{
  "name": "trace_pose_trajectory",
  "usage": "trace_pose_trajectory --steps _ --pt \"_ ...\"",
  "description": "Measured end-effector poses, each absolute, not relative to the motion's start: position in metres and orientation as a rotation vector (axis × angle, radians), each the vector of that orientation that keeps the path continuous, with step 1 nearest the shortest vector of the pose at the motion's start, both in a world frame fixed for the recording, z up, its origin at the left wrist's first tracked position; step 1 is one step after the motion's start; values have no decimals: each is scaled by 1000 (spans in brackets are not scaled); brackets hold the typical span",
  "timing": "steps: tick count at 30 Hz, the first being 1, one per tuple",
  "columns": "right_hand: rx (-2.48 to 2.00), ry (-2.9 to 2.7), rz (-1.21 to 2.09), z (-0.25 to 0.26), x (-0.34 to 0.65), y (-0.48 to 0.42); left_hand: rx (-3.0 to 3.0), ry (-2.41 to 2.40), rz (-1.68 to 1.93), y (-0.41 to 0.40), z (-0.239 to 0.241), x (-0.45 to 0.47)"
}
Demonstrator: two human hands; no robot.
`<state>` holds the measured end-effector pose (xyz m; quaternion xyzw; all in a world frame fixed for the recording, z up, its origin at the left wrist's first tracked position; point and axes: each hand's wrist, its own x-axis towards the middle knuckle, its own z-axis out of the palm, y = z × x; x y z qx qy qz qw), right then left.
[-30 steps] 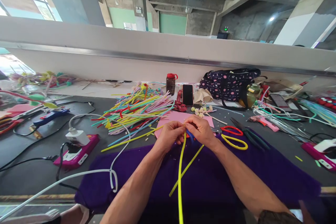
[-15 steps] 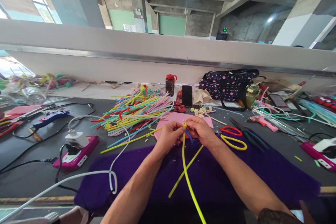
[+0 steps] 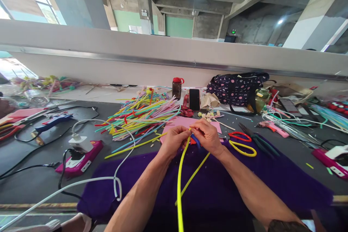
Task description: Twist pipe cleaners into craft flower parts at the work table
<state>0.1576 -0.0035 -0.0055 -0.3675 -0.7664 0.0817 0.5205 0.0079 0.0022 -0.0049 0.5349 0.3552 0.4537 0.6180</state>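
My left hand (image 3: 175,140) is closed in a pinch on a long yellow pipe cleaner (image 3: 179,185), whose free end hangs toward me. Close against it, my right hand (image 3: 207,137) pinches the upper part of the same stem; the bend between the fingertips is mostly hidden. A blue curved piece (image 3: 196,140) shows below the right fingers, with a bit of red beside it; what it belongs to I cannot make out. Another yellow pipe cleaner (image 3: 194,174) slants across the purple cloth (image 3: 225,185) under my hands. A pink sheet (image 3: 174,124) lies just beyond them.
Left of my hands lies a heap of coloured pipe cleaners (image 3: 141,116). Red-and-yellow-handled scissors (image 3: 243,147) and dark pliers (image 3: 262,141) lie at right. A magenta power strip (image 3: 81,161) with a white cable (image 3: 89,180) is at left. Behind are a bottle (image 3: 177,88), a phone (image 3: 194,100) and a bag (image 3: 233,88).
The yellow pipe cleaner's hanging end has swung left. My right fingers have curled more tightly at the stem's top, covering the small yellow twist seen before.
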Motion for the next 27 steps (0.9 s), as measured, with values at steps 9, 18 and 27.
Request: trace_pose_trajectory --steps 9,18,27 --pt "-1024 -1600 766 -6 152 -1 1496 962 1112 1 -3 9" --pt "-998 -1346 1360 -12 152 5 1902 1305 1175 0 -9 10" --pt "-1041 -1280 1354 -7 151 2 1933 1403 1135 1 -9 8"
